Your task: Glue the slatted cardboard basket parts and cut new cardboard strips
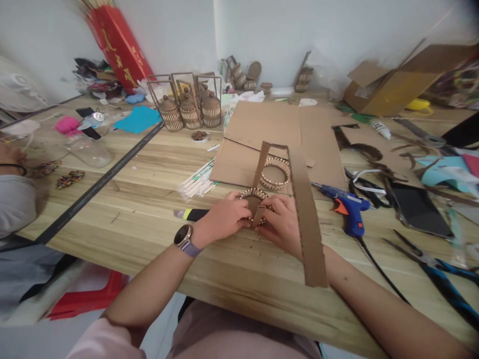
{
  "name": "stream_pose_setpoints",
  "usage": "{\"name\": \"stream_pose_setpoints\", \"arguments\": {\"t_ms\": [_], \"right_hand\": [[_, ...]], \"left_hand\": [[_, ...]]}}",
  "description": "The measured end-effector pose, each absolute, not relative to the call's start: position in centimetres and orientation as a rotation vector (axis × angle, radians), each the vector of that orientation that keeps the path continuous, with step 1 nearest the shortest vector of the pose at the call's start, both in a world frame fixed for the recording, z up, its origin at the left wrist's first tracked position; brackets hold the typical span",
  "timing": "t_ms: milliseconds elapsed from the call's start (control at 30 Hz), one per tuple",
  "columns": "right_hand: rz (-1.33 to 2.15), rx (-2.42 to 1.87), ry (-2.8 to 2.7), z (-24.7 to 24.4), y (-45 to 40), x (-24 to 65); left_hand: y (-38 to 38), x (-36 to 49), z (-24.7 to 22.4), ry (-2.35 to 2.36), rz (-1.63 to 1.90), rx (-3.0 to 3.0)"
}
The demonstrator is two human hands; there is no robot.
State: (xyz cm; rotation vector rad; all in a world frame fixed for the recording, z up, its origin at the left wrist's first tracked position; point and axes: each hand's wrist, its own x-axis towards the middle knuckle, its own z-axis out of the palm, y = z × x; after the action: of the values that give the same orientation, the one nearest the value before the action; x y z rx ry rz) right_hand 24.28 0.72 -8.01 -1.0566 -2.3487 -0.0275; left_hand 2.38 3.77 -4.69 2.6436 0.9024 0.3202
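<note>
Near the middle of the table, my left hand (228, 217) grips the left rim of a small round ring (251, 192) edged with pale sticks. My right hand (281, 222) pinches a long bent cardboard strip (309, 224) at its short end, against the ring's right side. The strip rises to a squared top and comes down over my right forearm. Just behind stands a second stick-edged ring (275, 173), seen partly through the bent strip. The fingertips of both hands are closed and nearly meet at the ring.
A blue glue gun (350, 207), phone (421, 207) and pliers (430, 262) lie right. Cardboard sheets (262, 122) lie behind; wrapped sticks (198, 182) and a black-and-yellow tool (192, 214) are left. Finished baskets (190, 112) stand farther back. Another person's arm (15, 199) rests far left.
</note>
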Motion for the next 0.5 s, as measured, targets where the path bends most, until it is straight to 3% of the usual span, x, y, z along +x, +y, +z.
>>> {"name": "stream_pose_setpoints", "arguments": {"t_ms": [500], "right_hand": [[0.017,-1.036,-2.386,-6.9,0.6,24.2]], "left_hand": [[3.7,2.3,-4.3,0.907,0.302,2.628]]}}
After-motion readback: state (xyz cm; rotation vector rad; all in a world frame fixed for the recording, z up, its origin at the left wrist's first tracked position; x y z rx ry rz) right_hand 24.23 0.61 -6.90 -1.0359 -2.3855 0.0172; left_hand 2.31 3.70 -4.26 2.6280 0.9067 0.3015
